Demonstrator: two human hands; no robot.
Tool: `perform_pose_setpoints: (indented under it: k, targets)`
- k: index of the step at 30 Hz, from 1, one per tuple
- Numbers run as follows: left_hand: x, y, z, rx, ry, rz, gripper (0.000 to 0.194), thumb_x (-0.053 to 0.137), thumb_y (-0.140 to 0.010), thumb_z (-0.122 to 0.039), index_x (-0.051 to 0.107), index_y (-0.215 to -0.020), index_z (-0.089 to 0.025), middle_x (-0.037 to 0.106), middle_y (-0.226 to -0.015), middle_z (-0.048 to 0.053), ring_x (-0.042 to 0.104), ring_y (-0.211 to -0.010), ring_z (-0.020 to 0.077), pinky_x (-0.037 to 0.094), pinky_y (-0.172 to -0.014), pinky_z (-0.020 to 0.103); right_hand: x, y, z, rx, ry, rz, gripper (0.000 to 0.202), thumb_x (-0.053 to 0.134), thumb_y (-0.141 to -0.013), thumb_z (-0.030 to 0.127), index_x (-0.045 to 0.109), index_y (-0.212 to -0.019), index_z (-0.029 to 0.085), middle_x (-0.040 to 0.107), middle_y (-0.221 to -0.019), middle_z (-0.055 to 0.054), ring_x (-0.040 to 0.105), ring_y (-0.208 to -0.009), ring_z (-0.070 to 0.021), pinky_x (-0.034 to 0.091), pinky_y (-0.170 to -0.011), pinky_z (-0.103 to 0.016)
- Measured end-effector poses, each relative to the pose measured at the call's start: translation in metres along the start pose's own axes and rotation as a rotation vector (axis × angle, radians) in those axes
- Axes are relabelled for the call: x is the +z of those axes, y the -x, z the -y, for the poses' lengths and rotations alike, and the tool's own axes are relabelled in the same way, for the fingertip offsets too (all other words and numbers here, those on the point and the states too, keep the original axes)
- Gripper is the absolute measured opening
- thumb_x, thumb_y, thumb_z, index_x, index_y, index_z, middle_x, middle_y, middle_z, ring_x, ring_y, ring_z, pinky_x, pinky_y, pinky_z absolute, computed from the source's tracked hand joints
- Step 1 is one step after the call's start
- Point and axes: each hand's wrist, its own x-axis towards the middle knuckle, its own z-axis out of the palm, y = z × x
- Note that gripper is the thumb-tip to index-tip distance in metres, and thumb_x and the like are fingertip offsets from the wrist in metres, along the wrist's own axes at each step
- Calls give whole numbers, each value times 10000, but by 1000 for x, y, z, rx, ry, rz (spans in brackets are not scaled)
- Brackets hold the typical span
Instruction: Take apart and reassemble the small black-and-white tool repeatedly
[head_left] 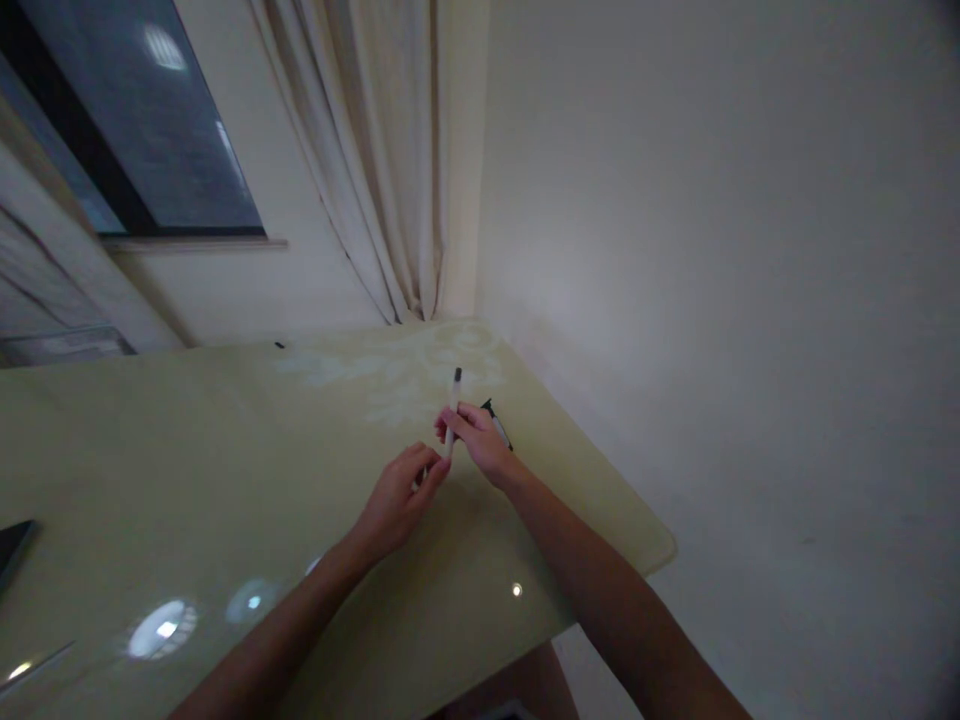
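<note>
A slim white pen (454, 393) with a dark upper end stands nearly upright above the table. My right hand (478, 436) is closed around its middle, thumb and fingers pressed on the barrel. At the pen's lower end, my left hand (401, 495) pinches with thumb and fingertips, the other fingers curled. Just behind my right hand, a small black and pale object (498, 424) lies on the table, partly covered by the hand, so its kind is unclear.
The pale yellow-green glossy table (187, 460) meets a bare wall (712, 300) on the right. A small dark piece (280, 345) lies near the far edge. At the left edge is a dark flat object (13, 545). Curtains (375, 150) hang behind, beside a window (172, 130).
</note>
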Motion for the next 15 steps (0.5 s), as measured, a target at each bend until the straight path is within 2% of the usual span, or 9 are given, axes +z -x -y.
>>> perform_pose_setpoints:
  k: [3,4,6,8,10,12,15]
  targets:
    - [12,-31,11,-82,-94,80,361,458,-1041,-414,745,-1008,-198,692,-955,74,643,-886,206,504,-843,338,-14,-8,0,47,-220,-249,518,689,-797,716,585,-782,209,563,-660,17,492,-556,-118,410,-538,-252]
    - [15,-42,17,-140,-161,88,311,534,-1004,-397,749,-1111,-199,702,-1041,90,653,-936,219,508,-881,354,-20,-11,-1,47,-261,-329,509,695,-785,706,566,-774,214,524,-623,35,440,-510,-104,362,-491,-241]
    - [22,-62,29,-204,-233,96,440,720,-869,-334,711,-1285,-191,685,-1207,140,650,-1072,281,497,-957,418,-29,-16,-3,53,-303,-443,487,693,-778,682,543,-761,219,455,-569,65,349,-454,-85,279,-437,-232]
    - [29,-76,38,-232,-267,109,576,804,-778,-300,698,-1338,-222,656,-1304,165,619,-1184,357,472,-999,500,-34,-19,-8,78,-314,-489,460,680,-786,657,538,-756,221,422,-547,77,313,-436,-80,247,-419,-231]
    - [37,-85,42,-241,-285,129,490,805,-788,-322,742,-1272,-288,656,-1327,143,602,-1228,386,457,-1007,546,-33,-20,-11,93,-317,-492,442,671,-794,643,542,-757,222,420,-539,77,315,-432,-81,248,-415,-230]
    - [43,-89,42,-240,-293,135,344,768,-837,-349,778,-1180,-323,667,-1311,115,604,-1232,377,455,-1003,550,-30,-20,-14,87,-322,-482,439,675,-790,641,549,-762,222,425,-539,77,324,-433,-81,250,-417,-228]
    - [45,-86,39,-229,-293,102,293,751,-854,-356,772,-1135,-272,667,-1283,126,612,-1211,356,475,-982,523,-27,-19,-14,83,-300,-460,451,675,-775,657,558,-761,221,433,-549,73,335,-443,-84,251,-423,-233]
